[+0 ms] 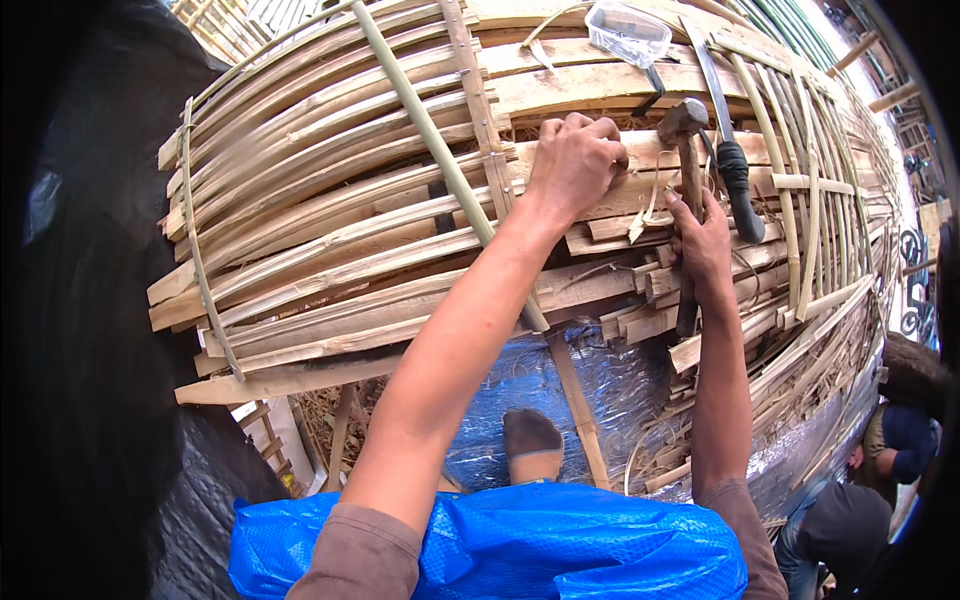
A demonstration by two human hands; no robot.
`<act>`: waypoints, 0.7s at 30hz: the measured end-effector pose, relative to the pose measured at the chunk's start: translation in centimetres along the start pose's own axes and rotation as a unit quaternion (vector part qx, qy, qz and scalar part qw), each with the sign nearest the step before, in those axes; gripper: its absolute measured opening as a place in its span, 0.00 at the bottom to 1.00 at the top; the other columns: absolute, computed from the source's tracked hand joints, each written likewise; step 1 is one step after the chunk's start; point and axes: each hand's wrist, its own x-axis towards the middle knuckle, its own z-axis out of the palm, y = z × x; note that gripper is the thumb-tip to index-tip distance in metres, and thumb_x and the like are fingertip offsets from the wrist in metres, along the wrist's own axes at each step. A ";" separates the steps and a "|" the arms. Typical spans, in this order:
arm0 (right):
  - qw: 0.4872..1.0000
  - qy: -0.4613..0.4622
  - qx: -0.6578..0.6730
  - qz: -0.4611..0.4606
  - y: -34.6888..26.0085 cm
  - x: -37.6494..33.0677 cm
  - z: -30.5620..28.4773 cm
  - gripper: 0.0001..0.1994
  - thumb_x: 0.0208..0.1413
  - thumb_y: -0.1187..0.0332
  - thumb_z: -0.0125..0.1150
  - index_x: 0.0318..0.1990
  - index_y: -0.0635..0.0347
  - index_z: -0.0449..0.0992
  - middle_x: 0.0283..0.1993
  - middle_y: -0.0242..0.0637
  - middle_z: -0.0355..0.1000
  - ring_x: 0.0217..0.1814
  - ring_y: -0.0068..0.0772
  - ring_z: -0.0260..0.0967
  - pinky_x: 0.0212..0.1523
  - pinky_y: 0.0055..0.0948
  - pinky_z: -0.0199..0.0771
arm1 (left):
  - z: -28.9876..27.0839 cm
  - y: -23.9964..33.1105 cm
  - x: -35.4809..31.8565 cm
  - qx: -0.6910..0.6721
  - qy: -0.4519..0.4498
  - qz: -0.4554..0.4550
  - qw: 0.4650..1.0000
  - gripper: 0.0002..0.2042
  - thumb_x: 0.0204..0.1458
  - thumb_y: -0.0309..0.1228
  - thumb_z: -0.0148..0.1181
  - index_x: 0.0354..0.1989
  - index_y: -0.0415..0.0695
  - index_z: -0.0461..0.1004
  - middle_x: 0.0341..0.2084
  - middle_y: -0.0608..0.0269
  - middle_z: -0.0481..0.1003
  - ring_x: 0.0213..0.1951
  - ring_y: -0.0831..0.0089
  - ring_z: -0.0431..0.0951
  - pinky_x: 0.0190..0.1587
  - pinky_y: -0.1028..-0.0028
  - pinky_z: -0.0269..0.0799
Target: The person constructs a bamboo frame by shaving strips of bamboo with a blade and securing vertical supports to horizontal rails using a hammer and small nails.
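The left hand (575, 160) rests knuckles-up on the curved lattice of pale split-bamboo slats (330, 200), its fingers curled and pressed together as if pinching something small against a slat; what sits between the fingertips is hidden. The right hand (700, 245) is wrapped around the brown wooden handle of a steel-headed hammer (686, 160). The hammer's long axis runs nearly straight away from the person, head at the far end, so the head stands just to the right of the left hand's knuckles and a little beyond them, near but not touching. The right hand is the nearer of the two to the body. Beside the hammer, further right, lies a long knife with a black handle (735, 175), and a clear plastic box (628, 30) sits higher on the slats. Blue plastic sheeting (480, 550) covers the person's lap.
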 end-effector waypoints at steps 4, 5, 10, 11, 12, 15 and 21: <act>1.000 -0.009 0.008 -0.004 0.0 -0.2 0.3 0.13 0.64 0.61 0.66 0.42 0.59 0.71 0.21 0.23 0.60 0.15 0.14 0.57 0.15 0.22 0.62 | 0.4 -0.3 0.0 0.057 -0.002 0.065 0.996 0.07 0.54 0.33 0.66 0.37 0.44 0.81 0.41 0.64 0.78 0.51 0.62 0.76 0.54 0.59 0.68; 1.000 -0.012 0.010 -0.005 -0.2 -0.2 0.5 0.13 0.64 0.61 0.66 0.43 0.59 0.71 0.21 0.23 0.60 0.16 0.13 0.57 0.15 0.22 0.62 | 0.4 -0.5 0.1 0.073 0.000 0.083 0.994 0.07 0.55 0.32 0.64 0.38 0.43 0.80 0.40 0.63 0.78 0.51 0.62 0.76 0.54 0.59 0.68; 1.000 0.009 -0.023 -0.016 0.0 -0.2 0.5 0.16 0.63 0.62 0.66 0.50 0.62 0.72 0.24 0.28 0.65 0.19 0.19 0.63 0.19 0.25 0.67 | -4.0 0.7 -0.3 -0.097 0.059 -0.022 0.993 0.11 0.69 0.36 0.48 0.42 0.40 0.70 0.27 0.58 0.75 0.37 0.64 0.79 0.47 0.59 0.73; 0.999 0.018 -0.033 -0.015 0.0 -0.4 0.5 0.17 0.63 0.63 0.65 0.52 0.63 0.72 0.25 0.29 0.66 0.20 0.21 0.65 0.21 0.27 0.69 | -5.0 0.3 -1.2 -0.152 0.052 -0.054 0.986 0.13 0.72 0.39 0.43 0.43 0.40 0.65 0.24 0.58 0.75 0.28 0.67 0.77 0.36 0.64 0.75; 0.994 0.047 -0.075 -0.059 0.5 -0.5 0.6 0.18 0.63 0.63 0.65 0.54 0.64 0.71 0.26 0.32 0.68 0.22 0.25 0.67 0.24 0.31 0.71 | -5.9 0.0 -2.2 -0.245 0.094 -0.081 0.961 0.13 0.72 0.39 0.44 0.44 0.39 0.64 0.27 0.57 0.77 0.27 0.68 0.77 0.30 0.68 0.75; 0.943 0.115 -0.206 -0.233 0.4 -1.1 1.4 0.21 0.62 0.68 0.62 0.60 0.65 0.67 0.35 0.47 0.73 0.36 0.45 0.75 0.41 0.47 0.75 | -9.6 -1.8 -6.4 -0.171 0.258 -0.139 0.941 0.14 0.72 0.40 0.46 0.43 0.40 0.67 0.34 0.58 0.79 0.33 0.74 0.78 0.37 0.71 0.75; 0.796 0.197 -0.420 -0.388 -1.1 -2.5 3.2 0.21 0.58 0.70 0.64 0.58 0.61 0.70 0.47 0.50 0.70 0.49 0.51 0.70 0.51 0.47 0.71 | -9.2 -3.0 -10.4 -0.060 0.188 -0.267 0.943 0.12 0.70 0.34 0.48 0.44 0.34 0.66 0.50 0.38 0.71 0.48 0.43 0.75 0.51 0.51 0.70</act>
